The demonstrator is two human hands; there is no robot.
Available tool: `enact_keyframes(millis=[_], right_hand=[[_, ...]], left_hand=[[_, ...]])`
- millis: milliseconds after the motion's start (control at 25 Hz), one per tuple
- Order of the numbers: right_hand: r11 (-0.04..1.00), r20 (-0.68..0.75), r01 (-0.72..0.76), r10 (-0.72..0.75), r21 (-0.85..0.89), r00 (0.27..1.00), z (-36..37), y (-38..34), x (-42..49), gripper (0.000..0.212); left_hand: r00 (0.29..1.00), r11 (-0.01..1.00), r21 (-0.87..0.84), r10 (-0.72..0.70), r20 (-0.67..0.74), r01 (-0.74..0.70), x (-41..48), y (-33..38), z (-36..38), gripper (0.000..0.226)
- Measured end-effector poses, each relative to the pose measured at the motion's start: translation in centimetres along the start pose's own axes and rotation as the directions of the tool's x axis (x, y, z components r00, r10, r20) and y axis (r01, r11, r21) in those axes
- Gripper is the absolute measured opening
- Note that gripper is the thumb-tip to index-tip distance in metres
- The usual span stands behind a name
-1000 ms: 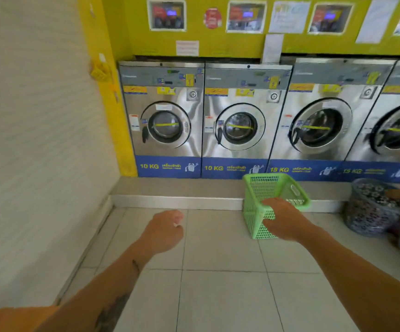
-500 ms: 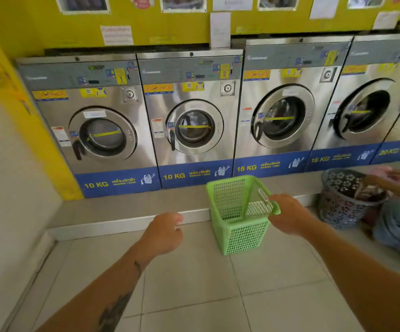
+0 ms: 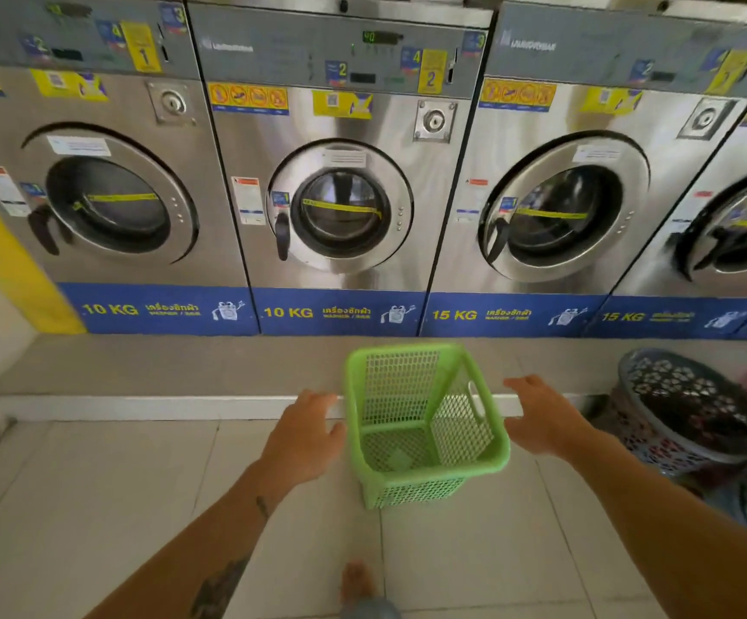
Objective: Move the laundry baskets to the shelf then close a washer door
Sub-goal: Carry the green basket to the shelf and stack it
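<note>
- Green laundry basket (image 3: 398,382): openwork plastic, rectangular, with nothing visible inside. It stands on the tiled floor (image 3: 94,484) at the centre of the view, its far end just before the raised grey plinth (image 3: 161,364), and leans a little to the right. A handle slot shows in its right wall.
- Left hand (image 3: 302,440): released, fingers straight and slightly spread, palm turned toward the basket's left wall. The fingertips are just beside the rim; contact cannot be told. It holds nothing.
- Right hand (image 3: 545,419): released, fingers extended and fanned, thumb toward the basket's right rim. It is close beside the rim, with no grasp visible, and holds nothing.
- Washers: a row of steel front-loaders on the plinth. The one straight ahead (image 3: 340,207) is labelled 10 KG, and its round door has a dark handle on the left. Blur hides whether the doors further right are fully closed.
- Dark patterned basket (image 3: 648,444): round, on the floor at the right, apart from the green one, with cloth inside.
- Bare foot (image 3: 356,578): on the tiles, below the green basket.
</note>
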State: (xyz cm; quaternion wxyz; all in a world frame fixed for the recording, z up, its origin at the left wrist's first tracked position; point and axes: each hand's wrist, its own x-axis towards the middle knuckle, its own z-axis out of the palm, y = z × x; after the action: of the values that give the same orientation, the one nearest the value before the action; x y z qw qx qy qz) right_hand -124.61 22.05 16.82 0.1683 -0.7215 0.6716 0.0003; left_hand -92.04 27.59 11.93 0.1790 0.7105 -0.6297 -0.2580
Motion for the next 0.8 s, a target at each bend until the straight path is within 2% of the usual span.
enact_keyframes(millis=[120, 200, 320, 520, 800], right_hand=[[0.994, 0.082, 0.009, 0.001, -0.113, 0.997, 1.1, 2.2, 7.6, 0.051], [0.989, 0.109, -0.006, 0.023, -0.15, 0.994, 2.2, 3.9, 12.6, 0.056], [0.988, 0.156, -0.056, 0.078, -0.143, 0.985, 5.2, 6.2, 19.1, 0.063], [0.993, 0.238, -0.061, 0.083, -0.096, 0.968, 15.1, 10.7, 29.5, 0.078], [0.98, 0.183, 0.01, 0.027, -0.199, 0.983, 26.7, 17.5, 36.5, 0.092]], left_hand=[[0.998, 0.999, -0.007, -0.049, 0.046, 0.05, 7.9, -0.4, 4.2, 0.056], [0.996, 0.996, 0.079, -0.05, 0.071, 0.045, 12.5, -0.7, 6.9, 0.062], [0.992, 0.973, 0.23, -0.052, 0.111, 0.025, 18.0, -1.6, 10.7, 0.067], [0.995, 0.945, 0.325, -0.067, 0.073, 0.04, 25.5, -6.1, 19.6, 0.074], [0.976, 0.932, 0.311, -0.211, 0.055, 0.184, 29.1, -11.9, 30.3, 0.101]])
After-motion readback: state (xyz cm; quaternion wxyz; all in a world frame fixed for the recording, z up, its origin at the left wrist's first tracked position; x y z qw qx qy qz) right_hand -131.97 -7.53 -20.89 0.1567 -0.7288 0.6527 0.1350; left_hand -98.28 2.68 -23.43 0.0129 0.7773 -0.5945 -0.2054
